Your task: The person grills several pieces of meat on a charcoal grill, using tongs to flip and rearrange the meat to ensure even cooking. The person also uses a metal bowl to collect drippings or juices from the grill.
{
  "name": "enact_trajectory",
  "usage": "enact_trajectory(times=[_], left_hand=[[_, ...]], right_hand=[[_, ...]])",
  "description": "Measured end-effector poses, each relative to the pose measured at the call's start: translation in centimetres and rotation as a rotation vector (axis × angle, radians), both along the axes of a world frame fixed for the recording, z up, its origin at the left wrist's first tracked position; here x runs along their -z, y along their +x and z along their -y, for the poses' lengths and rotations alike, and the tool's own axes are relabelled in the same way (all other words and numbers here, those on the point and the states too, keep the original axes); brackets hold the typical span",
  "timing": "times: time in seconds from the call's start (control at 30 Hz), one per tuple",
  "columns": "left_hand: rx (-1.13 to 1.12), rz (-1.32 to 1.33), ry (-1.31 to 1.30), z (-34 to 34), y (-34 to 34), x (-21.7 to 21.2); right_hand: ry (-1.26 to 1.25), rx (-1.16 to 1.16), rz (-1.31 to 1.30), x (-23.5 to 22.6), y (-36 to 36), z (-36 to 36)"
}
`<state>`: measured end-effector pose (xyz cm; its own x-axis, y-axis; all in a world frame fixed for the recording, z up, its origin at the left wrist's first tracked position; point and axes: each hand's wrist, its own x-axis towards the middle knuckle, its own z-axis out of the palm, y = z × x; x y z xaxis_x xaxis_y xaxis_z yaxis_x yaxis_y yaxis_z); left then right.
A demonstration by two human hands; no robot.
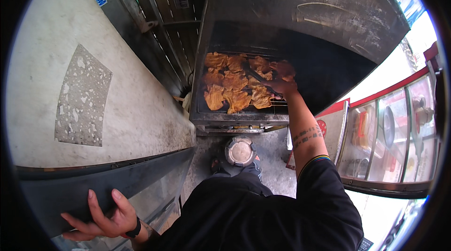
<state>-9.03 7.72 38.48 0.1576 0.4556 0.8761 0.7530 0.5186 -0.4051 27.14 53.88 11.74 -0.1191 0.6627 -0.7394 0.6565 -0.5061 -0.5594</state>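
Observation:
Several flat orange-brown pieces of meat (235,81) lie in rows on a wire grill rack (278,103) inside a dark metal grill. Over the right-hand pieces reaches my right hand (283,86), closed around dark tongs (256,73) whose far end points left among the meat. Shadow hides the tips, so whether they pinch a piece is unclear. My left hand (105,218) is low on the left, fingers spread against a dark panel (108,180), holding nothing.
A raised grill hood (310,4) stands behind the rack. To the left is a large white stained surface (141,105) with a grey patch. A glass display case (385,133) stands at the right. Below the grill, a round-topped canister (241,151) sits on the floor by my feet.

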Motion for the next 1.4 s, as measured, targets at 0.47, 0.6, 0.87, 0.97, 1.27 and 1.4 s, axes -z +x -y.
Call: enact_trajectory(times=[0.47,0.6,0.87,0.97,1.27,1.4], left_hand=[[-0.078,0.003,-0.036,0.7,-0.1,0.3],[-0.003,-0.010,0.006,0.0,-0.1,0.1],[-0.014,-0.011,0.002,0.2,0.0,0.1],[-0.013,-0.019,0.001,0.2,0.0,0.0],[0.005,-0.020,0.003,0.1,0.0,0.0],[-0.011,-0.012,-0.002,0.2,-0.1,0.2]], right_hand=[[1.312,-0.519,0.778,-4.5,-1.3,4.7],[0.942,-0.597,0.657,-0.9,-3.0,7.1],[1.624,-0.469,0.647,-3.5,-1.7,8.4],[1.487,-0.433,0.553,-5.0,-0.9,7.8],[0.997,-0.613,0.818,-2.8,-2.7,5.3],[0.945,-0.605,0.795,-3.6,-3.9,5.1]])
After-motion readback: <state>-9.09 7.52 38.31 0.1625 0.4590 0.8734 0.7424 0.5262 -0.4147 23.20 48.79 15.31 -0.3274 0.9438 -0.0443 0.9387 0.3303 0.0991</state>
